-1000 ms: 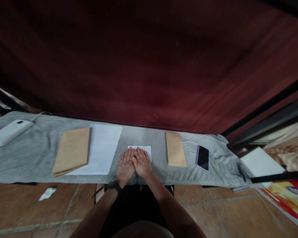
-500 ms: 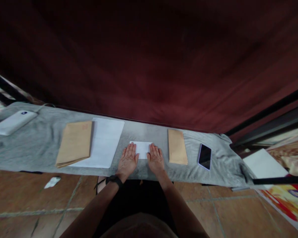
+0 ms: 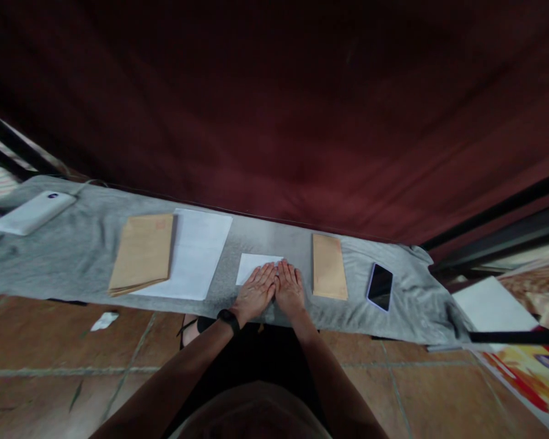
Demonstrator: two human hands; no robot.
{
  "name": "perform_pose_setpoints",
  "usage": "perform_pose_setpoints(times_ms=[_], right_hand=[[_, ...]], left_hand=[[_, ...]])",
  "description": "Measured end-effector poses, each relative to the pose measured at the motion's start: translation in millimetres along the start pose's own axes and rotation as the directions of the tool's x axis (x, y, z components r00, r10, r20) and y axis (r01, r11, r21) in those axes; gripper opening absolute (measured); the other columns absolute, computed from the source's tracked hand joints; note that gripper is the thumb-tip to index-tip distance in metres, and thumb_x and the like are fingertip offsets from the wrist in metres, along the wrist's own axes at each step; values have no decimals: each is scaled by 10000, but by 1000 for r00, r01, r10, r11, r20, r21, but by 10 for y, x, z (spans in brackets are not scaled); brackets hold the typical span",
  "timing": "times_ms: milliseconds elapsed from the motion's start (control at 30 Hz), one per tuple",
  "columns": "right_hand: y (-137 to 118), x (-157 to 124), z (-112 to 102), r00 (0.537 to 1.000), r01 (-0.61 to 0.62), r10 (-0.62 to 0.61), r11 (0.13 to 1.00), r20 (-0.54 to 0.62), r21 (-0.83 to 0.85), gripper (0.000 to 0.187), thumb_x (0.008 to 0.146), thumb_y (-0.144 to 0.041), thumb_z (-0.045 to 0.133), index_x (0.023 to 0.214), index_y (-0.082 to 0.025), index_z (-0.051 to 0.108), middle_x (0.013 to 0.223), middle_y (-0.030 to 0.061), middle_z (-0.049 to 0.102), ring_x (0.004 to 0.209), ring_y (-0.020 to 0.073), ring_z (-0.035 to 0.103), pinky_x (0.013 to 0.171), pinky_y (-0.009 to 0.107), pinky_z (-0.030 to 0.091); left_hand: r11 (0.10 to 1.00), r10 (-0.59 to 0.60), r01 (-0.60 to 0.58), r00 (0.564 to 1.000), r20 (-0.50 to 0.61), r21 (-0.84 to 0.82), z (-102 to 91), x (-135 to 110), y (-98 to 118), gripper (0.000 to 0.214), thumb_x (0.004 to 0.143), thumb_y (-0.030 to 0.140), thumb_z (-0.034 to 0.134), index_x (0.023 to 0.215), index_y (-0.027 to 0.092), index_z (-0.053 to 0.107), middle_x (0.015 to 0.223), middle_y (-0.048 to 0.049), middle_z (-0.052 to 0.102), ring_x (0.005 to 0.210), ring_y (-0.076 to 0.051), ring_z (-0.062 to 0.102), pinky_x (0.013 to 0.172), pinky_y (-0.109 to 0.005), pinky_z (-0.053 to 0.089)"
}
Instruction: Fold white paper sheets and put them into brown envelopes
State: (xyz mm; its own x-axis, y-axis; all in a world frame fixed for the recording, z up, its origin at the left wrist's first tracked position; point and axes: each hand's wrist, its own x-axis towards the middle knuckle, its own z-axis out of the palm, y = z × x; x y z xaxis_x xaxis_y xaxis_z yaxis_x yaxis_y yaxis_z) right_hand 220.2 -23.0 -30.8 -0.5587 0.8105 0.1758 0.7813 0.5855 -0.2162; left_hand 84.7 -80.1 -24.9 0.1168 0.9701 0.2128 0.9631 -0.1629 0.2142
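A small white sheet of paper (image 3: pixel 252 263), apparently folded, lies on the grey cloth in front of me. My left hand (image 3: pixel 257 289) rests flat across its middle and right part, fingers stretched out. Beside it, my right hand (image 3: pixel 289 286) lies flat over the paper's right edge. The two hands touch or nearly touch along their inner sides and hide that end of the paper. To the right is a brown envelope (image 3: pixel 329 267). On the left, a stack of brown envelopes (image 3: pixel 143 252) overlaps larger white sheets (image 3: pixel 203 253).
A phone (image 3: pixel 380 287) lies right of the single envelope. At the far left is a white device with a cable (image 3: pixel 34 213). A dark red curtain (image 3: pixel 274 152) hangs behind the grey cloth (image 3: pixel 91 244). A white scrap (image 3: pixel 104 321) lies on the tiled floor.
My left hand has slid right across the paper to my right hand, uncovering the paper's left end. The right hand has barely moved. The view has shifted slightly.
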Motion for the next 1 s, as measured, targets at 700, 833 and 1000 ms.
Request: perform_pose_setpoints(times_ms=[700,833,1000], right_hand=[[-1,18,18,999,-28,30,999,-31,34,527,1043,-276,353,1553,-141,359,1588,102,382,1470,257,345,1210,473,228],[-12,25,11,999,-35,37,999,-38,35,523,1046,-286,359,1549,-144,368,1585,94,385,1466,262,354,1214,469,223],[-18,24,9,998,-41,43,998,-41,38,524,1047,-288,371,1549,-136,364,1583,96,391,1464,260,354,1213,469,225]], left_hand=[[989,-143,145,988,-50,41,-69,-56,-199,551,1020,373,297,1508,151,427,1605,-113,374,1514,-228,284,1245,-462,230],[976,-203,207,976,-77,60,-82,-105,-357,591,1015,380,270,1520,100,397,1604,-140,362,1515,-249,277,1235,-472,254],[959,-264,273,958,-114,74,-92,-177,-509,621,1007,381,259,1534,66,358,1583,-164,392,1502,-264,309,1233,-480,259]])
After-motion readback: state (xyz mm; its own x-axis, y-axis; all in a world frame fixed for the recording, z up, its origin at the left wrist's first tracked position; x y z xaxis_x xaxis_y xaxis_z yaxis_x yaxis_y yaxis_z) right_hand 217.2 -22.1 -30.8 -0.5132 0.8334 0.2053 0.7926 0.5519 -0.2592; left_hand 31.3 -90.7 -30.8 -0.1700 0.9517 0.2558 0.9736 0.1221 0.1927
